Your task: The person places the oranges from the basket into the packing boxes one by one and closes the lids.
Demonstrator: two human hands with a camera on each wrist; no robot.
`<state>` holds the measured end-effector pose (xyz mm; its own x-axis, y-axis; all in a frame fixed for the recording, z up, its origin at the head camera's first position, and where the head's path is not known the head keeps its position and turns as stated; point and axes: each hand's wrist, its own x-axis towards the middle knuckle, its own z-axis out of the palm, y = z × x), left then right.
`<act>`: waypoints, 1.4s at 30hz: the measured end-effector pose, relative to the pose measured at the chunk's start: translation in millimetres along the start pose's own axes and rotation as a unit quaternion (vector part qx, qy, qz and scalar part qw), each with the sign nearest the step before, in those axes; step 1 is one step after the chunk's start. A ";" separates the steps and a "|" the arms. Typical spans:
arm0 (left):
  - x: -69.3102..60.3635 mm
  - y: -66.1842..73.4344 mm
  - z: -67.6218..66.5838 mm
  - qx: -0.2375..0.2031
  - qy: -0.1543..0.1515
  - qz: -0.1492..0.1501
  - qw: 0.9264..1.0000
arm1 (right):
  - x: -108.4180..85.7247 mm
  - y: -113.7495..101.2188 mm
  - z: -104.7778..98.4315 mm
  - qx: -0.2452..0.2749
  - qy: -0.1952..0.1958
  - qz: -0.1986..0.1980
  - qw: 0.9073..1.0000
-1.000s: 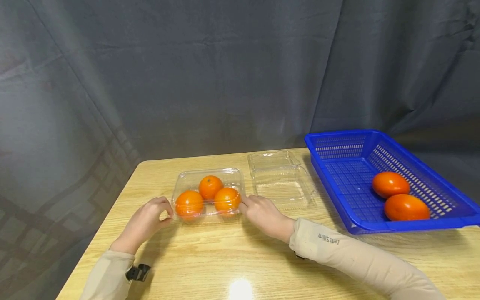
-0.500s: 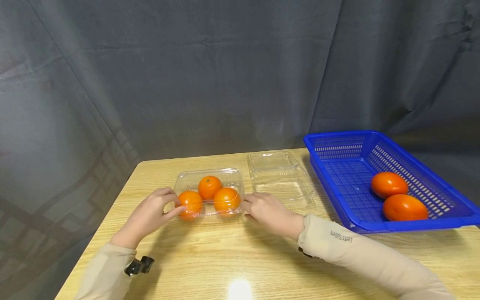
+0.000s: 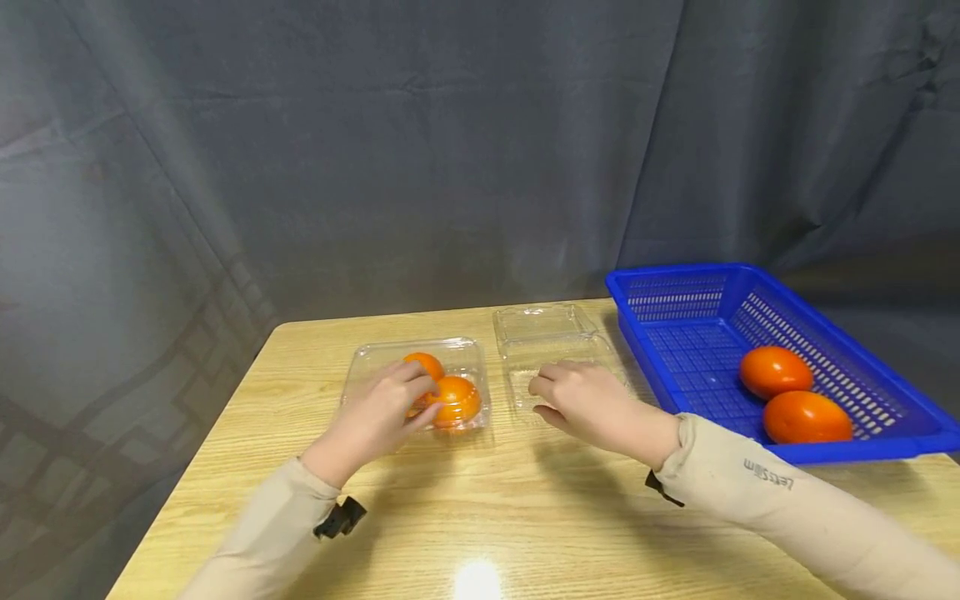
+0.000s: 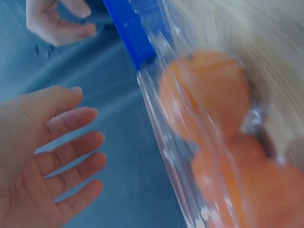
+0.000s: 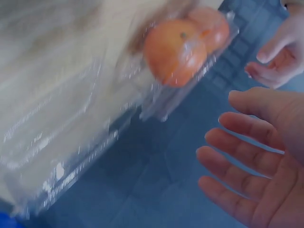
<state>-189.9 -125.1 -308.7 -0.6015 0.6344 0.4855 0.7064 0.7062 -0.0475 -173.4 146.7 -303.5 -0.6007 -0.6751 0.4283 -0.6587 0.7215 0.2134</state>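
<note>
Several bright, round oranges

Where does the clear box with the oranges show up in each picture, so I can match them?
Head: the box sits just left of centre, partly behind the left hand.
Left wrist: box at right, blurred.
Right wrist: box near top, around centre, blurred.
Shared landmark: the blue basket, at right, top and bottom-left corner respectively.

Dark grey curtain — creased, seamed — behind a pale wood-grain table, white glare on its top
</note>
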 end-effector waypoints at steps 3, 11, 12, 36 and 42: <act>11.7 10.5 5.5 0.003 0.006 0.019 1.000 | -5.5 9.9 -8.2 -0.007 0.007 0.013 1.000; 39.1 34.2 24.8 0.024 -0.013 0.052 0.998 | -17.5 30.3 -29.0 -0.022 0.005 0.051 0.998; 41.4 37.1 27.2 0.032 -0.014 0.054 0.998 | -18.8 32.2 -30.5 -0.024 0.003 0.054 0.998; 53.7 78.4 69.6 0.182 -0.079 0.082 0.977 | -45.7 71.8 -51.8 -0.036 -0.055 0.113 0.991; 54.2 78.6 72.9 0.178 -0.085 0.079 0.977 | -49.6 82.2 -55.4 -0.034 -0.064 0.131 0.989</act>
<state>-194.2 -12.3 -349.7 -0.5695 0.7666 0.2965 0.6398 0.6399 -0.4257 -172.6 248.0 -258.6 -0.8020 -0.4740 0.3635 -0.4429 0.8802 0.1706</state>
